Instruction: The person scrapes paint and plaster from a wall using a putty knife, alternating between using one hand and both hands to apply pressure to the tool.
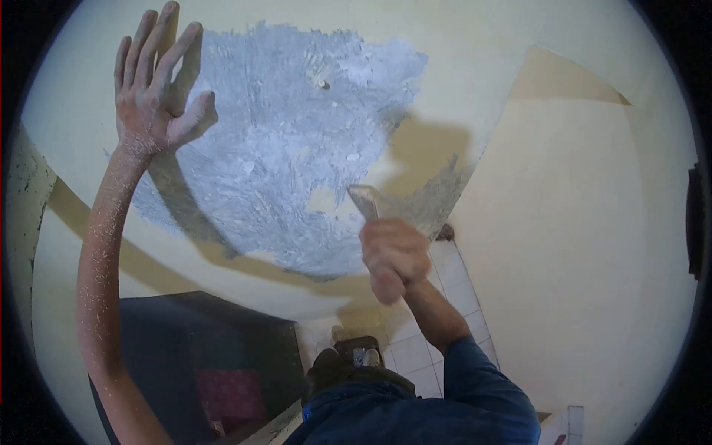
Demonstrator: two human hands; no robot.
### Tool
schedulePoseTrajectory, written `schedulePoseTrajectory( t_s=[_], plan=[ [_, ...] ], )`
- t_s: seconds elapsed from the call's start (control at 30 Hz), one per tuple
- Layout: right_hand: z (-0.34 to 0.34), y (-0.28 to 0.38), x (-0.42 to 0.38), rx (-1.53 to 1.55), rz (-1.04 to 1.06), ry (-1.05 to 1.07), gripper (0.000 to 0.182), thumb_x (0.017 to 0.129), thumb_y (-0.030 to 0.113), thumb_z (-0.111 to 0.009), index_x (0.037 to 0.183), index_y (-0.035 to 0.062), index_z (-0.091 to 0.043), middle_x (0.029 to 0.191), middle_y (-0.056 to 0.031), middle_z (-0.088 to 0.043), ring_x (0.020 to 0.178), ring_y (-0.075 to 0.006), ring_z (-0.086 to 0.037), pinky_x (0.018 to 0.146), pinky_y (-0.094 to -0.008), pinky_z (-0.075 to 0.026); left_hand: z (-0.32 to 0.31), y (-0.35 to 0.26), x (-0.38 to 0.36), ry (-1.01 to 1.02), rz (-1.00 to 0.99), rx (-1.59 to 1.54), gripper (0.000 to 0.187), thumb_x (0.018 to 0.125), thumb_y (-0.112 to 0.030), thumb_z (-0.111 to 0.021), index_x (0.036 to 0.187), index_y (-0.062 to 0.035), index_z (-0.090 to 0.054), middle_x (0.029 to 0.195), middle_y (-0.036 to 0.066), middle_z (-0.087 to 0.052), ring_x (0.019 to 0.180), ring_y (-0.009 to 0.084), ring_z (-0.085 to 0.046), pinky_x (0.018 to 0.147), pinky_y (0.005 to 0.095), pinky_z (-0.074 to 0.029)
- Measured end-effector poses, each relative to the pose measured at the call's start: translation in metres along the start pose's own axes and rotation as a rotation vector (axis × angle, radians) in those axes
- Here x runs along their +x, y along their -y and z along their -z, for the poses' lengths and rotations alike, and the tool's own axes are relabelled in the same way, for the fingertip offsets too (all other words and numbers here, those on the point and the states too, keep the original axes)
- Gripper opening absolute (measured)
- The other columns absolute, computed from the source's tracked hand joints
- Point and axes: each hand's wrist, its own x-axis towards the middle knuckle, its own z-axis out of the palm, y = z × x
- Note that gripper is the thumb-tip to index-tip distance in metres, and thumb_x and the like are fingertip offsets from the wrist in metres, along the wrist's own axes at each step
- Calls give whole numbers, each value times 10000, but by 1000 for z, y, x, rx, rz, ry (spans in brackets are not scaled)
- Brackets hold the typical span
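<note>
My left hand (152,104) rests against the cream wall (245,11) at the upper left, fingers stretched and spread, at the left border of a rough grey-white patch (282,133) of bared plaster. White specks cover my left forearm. My right hand (395,256), slightly blurred, is wrapped around a scraper (363,202); most of its handle is hidden in the fist. The scraper's blade points up and left, over the lower right part of the patch, near a leftover bit of cream paint (323,200).
A dark flat-sided object (163,334) stands at the lower left, with a reddish area (231,393) on it. White floor tiles (411,357) show below, beside my feet. Another cream wall (571,222) runs along the right, with a dark object (696,222) at its far edge.
</note>
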Motion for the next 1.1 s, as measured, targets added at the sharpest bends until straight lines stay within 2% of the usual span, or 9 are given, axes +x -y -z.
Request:
schedulePoseTrajectory(
  t_s=[0.1,0.2,0.3,0.43,0.53,0.63,0.73,0.93,1.1],
  plan=[
    [4,-33,-24,-81,-103,235,345,830,74,-510,508,41,-389,488,-50,-435,399,-180,-440,402,-322,-377,1,-10,-3,17,3,-30,712,837,-454,-616,1482,-205,-444,1582,122,-330,1468,322,-297,1200,545,-196],
    [2,3,-8,24,-56,96,290,765,71,-551,537,19,-380,513,-79,-403,430,-236,-451,420,-341,-373,1,-3,1,4,-1,-15,719,833,-457,-620,1483,-205,-443,1582,120,-329,1469,320,-294,1203,541,-192],
    [7,-26,-18,-155,-114,194,280,756,76,-562,554,15,-378,533,-81,-393,455,-264,-452,432,-353,-370,2,-7,-3,32,4,-27,722,836,-455,-619,1488,-208,-434,1581,117,-330,1472,314,-289,1206,539,-188],
    [4,-1,-13,-36,-59,173,241,729,64,-529,541,41,-381,530,-77,-396,440,-266,-438,424,-365,-370,-1,-5,-2,-2,5,-4,727,844,-449,-618,1502,-219,-410,1580,111,-330,1476,302,-282,1209,540,-183],
    [3,-21,-10,-111,6,169,182,596,19,-534,538,59,-367,518,-72,-328,415,-263,-360,411,-369,-310,0,-5,-3,40,21,-7,729,852,-466,-615,1506,-227,-400,1578,107,-332,1477,300,-279,1210,543,-184],
    [-3,-27,-18,-33,20,186,172,589,21,-538,532,58,-380,511,-64,-340,403,-251,-370,401,-356,-323,-2,-3,-5,19,14,-5,731,854,-497,-611,1503,-231,-404,1579,106,-330,1476,303,-281,1210,544,-185],
    [2,-17,-15,-13,-3,188,206,723,43,-517,538,13,-432,506,-67,-412,397,-234,-403,417,-342,-385,-3,0,-6,36,12,24,729,860,-513,-603,1501,-229,-405,1579,105,-331,1472,304,-288,1210,543,-186],
    [1,-15,-2,-45,70,273,197,728,43,-493,539,18,-441,508,-72,-432,398,-231,-426,422,-335,-401,-3,-3,-4,-1,0,-18,725,859,-502,-606,1499,-220,-413,1582,110,-330,1472,308,-292,1204,545,-192],
    [5,-5,-5,-38,1,202,199,728,38,-491,538,23,-434,510,-68,-430,405,-228,-433,417,-341,-388,-3,-2,-5,18,7,-3,723,861,-491,-607,1502,-222,-407,1584,111,-326,1472,309,-290,1204,552,-189]
  ],
)
